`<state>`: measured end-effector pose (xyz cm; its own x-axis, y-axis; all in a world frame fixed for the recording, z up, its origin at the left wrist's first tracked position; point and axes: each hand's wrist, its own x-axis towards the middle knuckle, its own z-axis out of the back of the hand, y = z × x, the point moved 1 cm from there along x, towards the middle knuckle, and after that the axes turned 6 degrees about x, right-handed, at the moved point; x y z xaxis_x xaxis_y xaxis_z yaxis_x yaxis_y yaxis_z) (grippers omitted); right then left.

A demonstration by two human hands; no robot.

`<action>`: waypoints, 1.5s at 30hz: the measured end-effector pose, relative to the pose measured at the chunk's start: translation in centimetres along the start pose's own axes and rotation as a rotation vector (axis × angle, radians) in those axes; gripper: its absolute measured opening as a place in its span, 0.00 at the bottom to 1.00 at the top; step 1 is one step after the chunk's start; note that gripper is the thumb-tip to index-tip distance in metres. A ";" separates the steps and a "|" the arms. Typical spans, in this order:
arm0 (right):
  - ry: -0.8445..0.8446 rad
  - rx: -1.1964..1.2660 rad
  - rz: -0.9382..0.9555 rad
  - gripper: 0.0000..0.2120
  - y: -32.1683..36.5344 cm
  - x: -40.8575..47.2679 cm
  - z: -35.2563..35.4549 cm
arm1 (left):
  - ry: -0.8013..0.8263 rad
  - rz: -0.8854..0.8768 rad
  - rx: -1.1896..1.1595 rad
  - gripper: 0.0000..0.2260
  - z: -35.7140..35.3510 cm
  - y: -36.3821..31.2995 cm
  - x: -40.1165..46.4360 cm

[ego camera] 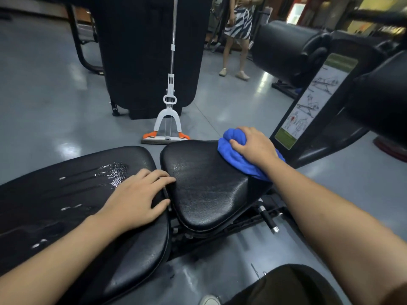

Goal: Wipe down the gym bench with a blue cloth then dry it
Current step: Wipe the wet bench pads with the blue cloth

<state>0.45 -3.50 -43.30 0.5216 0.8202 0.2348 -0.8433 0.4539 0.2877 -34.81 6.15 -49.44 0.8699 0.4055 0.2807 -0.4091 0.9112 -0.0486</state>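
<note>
A: Logging from the remote feed. What do I note for the right hand (253,146)?

B: I see it pressed on the blue cloth (237,155), fingers (236,143) curled over the bunched fabric and grasping it. The cloth sits under that palm at the far right edge of the seat pad (204,183), spilling over the pad's rim toward the wrist.

A: And the left hand (136,199)?

B: Flat, fingers released and spread, holding nothing. It rests on the near end of the back pad (77,194), fingertips reaching across the gap to touch the seat pad's edge.

A: Surface condition?

B: Wet streaks and droplets (114,170) on the back pad, just left of the left fingers. Fine beading on the seat pad just ahead of those fingertips. I cannot tell whether the area under the cloth is wet.

A: Surroundings?

B: Beyond the right fingers, an instruction placard (308,102) on a machine frame, with black roller pads (288,49) above it. Ahead of the left fingers, a sponge mop (167,126) stands on the grey floor (44,95) against a tall black pad. Farther back, a person's legs (235,53) in light shoes. An adjustment pin (268,219) shows under the seat, below the right forearm.
</note>
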 end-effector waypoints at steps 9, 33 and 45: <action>0.026 0.001 0.243 0.27 3.7 -4.9 -1.4 | 0.015 0.006 0.007 0.26 0.0 0.1 0.0; 0.138 0.028 0.478 0.25 9.4 -3.7 -4.0 | 0.014 0.010 -0.063 0.24 0.2 0.6 0.1; 0.222 0.034 0.363 0.23 12.8 1.4 -6.4 | 0.018 0.045 -0.102 0.21 0.5 1.8 -0.8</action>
<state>-10.46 5.66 -45.21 0.1476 0.9815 0.1218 -0.9606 0.1129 0.2541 -36.37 7.42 -49.23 0.8563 0.4467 0.2591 -0.4185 0.8943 -0.1586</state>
